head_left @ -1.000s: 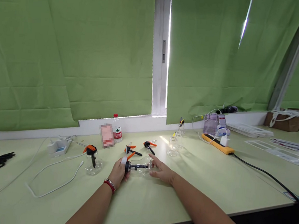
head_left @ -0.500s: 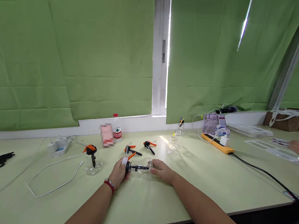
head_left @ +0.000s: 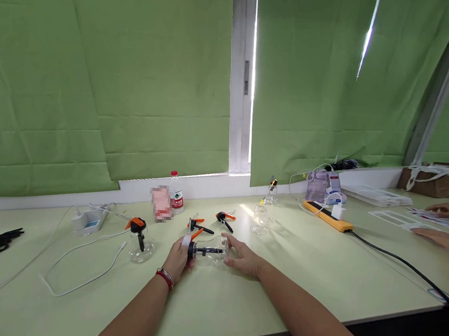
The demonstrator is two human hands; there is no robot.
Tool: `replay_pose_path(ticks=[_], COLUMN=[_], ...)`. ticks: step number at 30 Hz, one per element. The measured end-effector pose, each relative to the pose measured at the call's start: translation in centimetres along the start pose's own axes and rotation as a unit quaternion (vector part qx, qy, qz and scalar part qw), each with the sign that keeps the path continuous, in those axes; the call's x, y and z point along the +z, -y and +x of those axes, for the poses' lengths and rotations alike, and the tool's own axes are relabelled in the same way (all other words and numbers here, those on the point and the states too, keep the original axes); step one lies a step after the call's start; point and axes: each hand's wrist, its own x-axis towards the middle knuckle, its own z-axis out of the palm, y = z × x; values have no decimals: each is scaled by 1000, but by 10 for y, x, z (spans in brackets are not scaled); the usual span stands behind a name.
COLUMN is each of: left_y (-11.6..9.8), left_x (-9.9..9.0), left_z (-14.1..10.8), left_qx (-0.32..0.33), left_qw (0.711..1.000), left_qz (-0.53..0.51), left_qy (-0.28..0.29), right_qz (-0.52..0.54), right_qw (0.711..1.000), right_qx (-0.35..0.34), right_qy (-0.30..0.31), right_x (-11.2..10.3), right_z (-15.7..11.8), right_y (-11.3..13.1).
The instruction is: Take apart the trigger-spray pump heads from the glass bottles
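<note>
A clear glass bottle (head_left: 214,261) lies on its side just above or on the table in front of me. A black part runs inside it, and a black-and-orange head (head_left: 191,249) sits at its neck. My left hand (head_left: 177,255) is closed around that neck end. At the wide end, the fingers and thumb of my right hand (head_left: 244,258) grip the glass base. Beyond lie two black-and-orange clamp-like tools, the nearer tool (head_left: 200,226) and the farther tool (head_left: 225,220). A similar bottle (head_left: 140,252) with an orange-and-black top stands upright at left.
Two small glass bottles, a near bottle (head_left: 260,225) and a far bottle (head_left: 271,196), stand at centre right. Behind the tools is a red-capped water bottle (head_left: 176,195). A white cable (head_left: 79,285) loops at left; an orange power strip (head_left: 327,217) and another person's hands (head_left: 436,239) are at right.
The glass bottle stays almost still between my hands, with slight shifts of my right fingers on its base. The other person's hands have moved further into view over papers at right.
</note>
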Motion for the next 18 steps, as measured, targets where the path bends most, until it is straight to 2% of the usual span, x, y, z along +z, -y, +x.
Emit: replay_pose_path(ticks=[6,18], left_y=[-4,-7], left_x=[2,3], left_z=[-4,-6], left_qx=[8,4], left_qw=[1000,999], left_qz=[25,35], left_qy=[2,7], right_qz=[-21,-44], right_qw=[999,998], right_qx=[-29,-43], right_qy=[2,7], right_x=[-2,-1], right_z=[1,6], right_y=[4,8])
